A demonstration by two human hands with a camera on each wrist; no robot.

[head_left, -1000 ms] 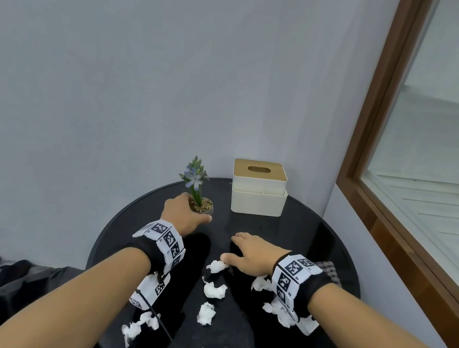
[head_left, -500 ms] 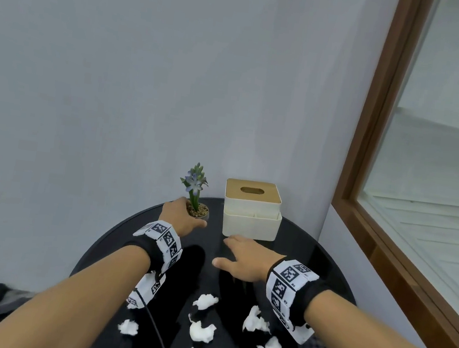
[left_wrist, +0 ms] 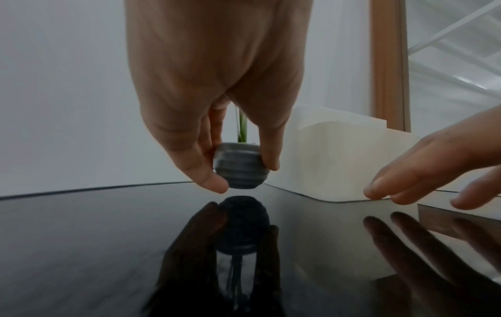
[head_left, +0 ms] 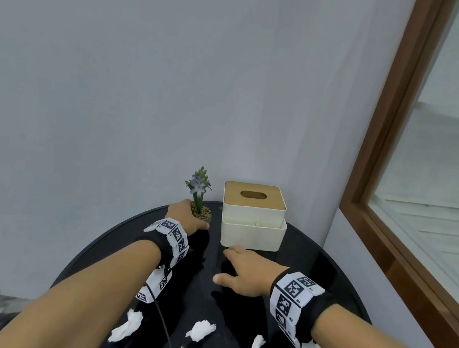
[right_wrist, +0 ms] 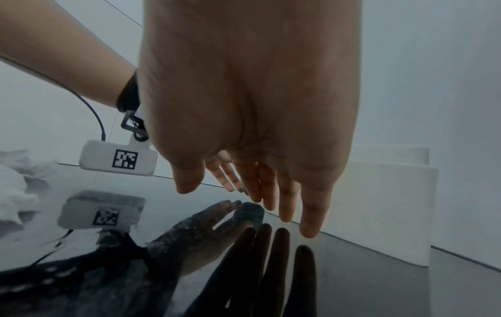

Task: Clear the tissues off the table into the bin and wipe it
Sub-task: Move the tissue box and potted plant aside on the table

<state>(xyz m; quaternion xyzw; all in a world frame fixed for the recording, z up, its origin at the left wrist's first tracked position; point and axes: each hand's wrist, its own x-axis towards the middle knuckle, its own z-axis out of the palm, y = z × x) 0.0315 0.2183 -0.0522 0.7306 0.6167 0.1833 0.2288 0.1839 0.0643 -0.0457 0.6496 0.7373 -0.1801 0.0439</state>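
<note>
The small grey ribbed plant pot (left_wrist: pixel 240 166) is pinched between thumb and fingers of the left hand (head_left: pixel 186 217) and, in the left wrist view, is seen just clear of the glossy black round table (head_left: pixel 311 272), to the left of the cream tissue box (head_left: pixel 253 216). The step in hand is judged to be shifting the pot out of the way so that the surface can be cleared and wiped. It is best kept upright, so that the gravel on top is not spilled, and set down gently on the glass close to the tissue box, at the back edge of the table, away from the area to be wiped.

The right hand (head_left: pixel 244 275) is held flat and spread, fingers straight, just in front of the tissue box; nothing is held by it, and whether the fingertips (right_wrist: pixel 309 231) touch the glass cannot be told.

The crumpled white tissues (head_left: pixel 200 330) are still scattered on the table well in front of the tissue box, nearest the person. No bin is seen in any view, so it is likely to need locating before the tissues are gathered.
</note>
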